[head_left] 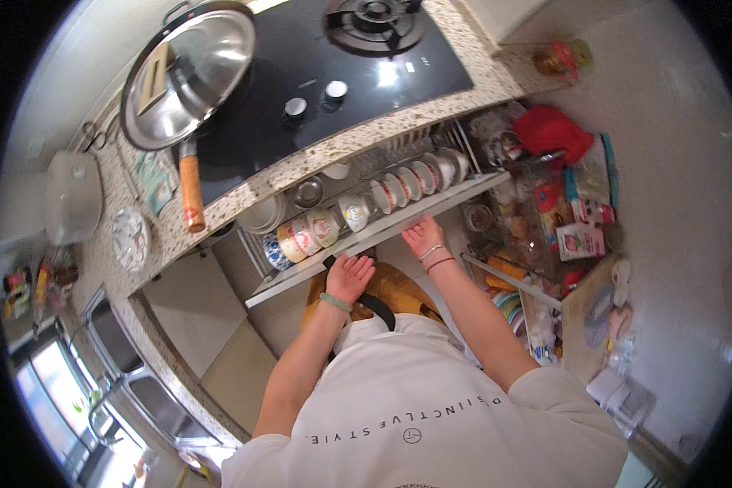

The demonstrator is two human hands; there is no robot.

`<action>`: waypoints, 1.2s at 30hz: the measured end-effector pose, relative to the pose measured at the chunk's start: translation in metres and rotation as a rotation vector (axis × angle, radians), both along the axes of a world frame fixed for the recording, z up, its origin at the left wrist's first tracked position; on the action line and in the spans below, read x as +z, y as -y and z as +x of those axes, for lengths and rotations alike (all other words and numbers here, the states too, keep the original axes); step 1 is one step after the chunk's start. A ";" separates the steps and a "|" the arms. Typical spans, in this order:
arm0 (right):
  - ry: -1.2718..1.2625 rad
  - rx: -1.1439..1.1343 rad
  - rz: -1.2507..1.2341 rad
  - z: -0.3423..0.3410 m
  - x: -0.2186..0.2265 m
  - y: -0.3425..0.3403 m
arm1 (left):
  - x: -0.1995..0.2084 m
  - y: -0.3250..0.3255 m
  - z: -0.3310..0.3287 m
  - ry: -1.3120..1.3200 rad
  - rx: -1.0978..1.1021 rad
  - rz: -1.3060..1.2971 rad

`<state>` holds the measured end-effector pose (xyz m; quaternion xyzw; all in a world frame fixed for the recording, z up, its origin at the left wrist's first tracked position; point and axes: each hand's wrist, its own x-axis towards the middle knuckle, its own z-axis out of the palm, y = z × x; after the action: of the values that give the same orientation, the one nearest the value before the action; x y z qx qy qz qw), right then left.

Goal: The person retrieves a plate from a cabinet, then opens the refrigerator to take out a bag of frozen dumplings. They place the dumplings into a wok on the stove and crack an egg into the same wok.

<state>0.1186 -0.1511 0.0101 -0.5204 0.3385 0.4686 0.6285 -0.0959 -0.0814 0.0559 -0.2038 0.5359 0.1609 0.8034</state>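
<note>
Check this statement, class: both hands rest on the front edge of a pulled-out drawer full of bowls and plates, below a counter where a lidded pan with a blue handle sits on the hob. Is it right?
One detail is wrong. The pan has an orange-brown wooden handle, not blue, as the head view shows. The rest holds: the left hand and right hand rest on the front edge of the pulled-out drawer of bowls and plates.

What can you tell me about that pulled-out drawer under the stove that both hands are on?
The drawer is a wire dish rack with a pale flat front panel, pulled open below the speckled stone counter. Painted bowls and plates stand on edge in rows inside it. The left hand and right hand both rest on the front panel's top edge, fingers flat rather than closed around it.
</note>
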 end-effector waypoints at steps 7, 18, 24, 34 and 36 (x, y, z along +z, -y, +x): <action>-0.107 0.045 0.044 0.012 0.021 -0.010 | -0.013 0.000 -0.008 0.055 0.145 0.057; -0.132 0.067 0.136 0.022 0.030 -0.049 | 0.003 -0.036 0.007 -0.012 0.260 0.086; -0.126 0.011 0.100 0.027 0.026 -0.085 | -0.006 -0.065 -0.006 -0.056 0.257 0.199; -0.135 -0.023 0.209 0.037 0.016 -0.132 | -0.007 -0.119 -0.031 -0.061 0.377 0.279; -0.125 -0.037 0.161 0.038 0.017 -0.142 | -0.003 -0.130 -0.031 -0.091 0.404 0.235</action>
<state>0.1564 -0.0095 0.0273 -0.4315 0.3480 0.5141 0.6546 -0.1270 0.0488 0.0526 -0.2043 0.4975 0.3885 0.7482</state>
